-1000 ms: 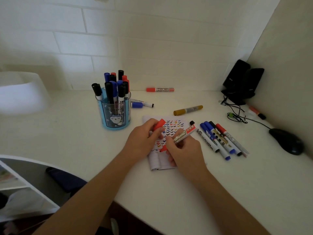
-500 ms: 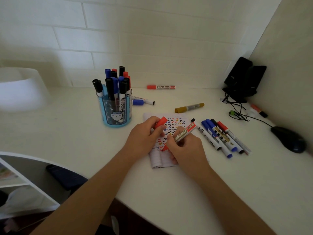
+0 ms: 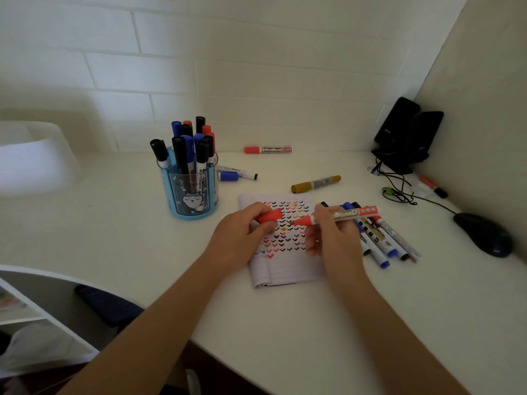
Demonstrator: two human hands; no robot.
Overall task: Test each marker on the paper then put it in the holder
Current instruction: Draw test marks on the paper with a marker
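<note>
Head cam: my right hand (image 3: 333,240) grips the marker (image 3: 346,213) mid-barrel, left hand (image 3: 239,238) pinches its cap (image 3: 271,216); I'd guess light, stiff, slightly slick.

A home study corner: white desk (image 3: 114,238), computer mouse (image 3: 482,235), speakers (image 3: 407,132) (white brick wall (image 3: 256,67) behind)

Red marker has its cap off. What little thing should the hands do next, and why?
Probably push the red cap, pinched in the left hand, onto the tip of the red marker held by the right hand. Cap and tip face each other above the paper, which already bears red ticks.
</note>
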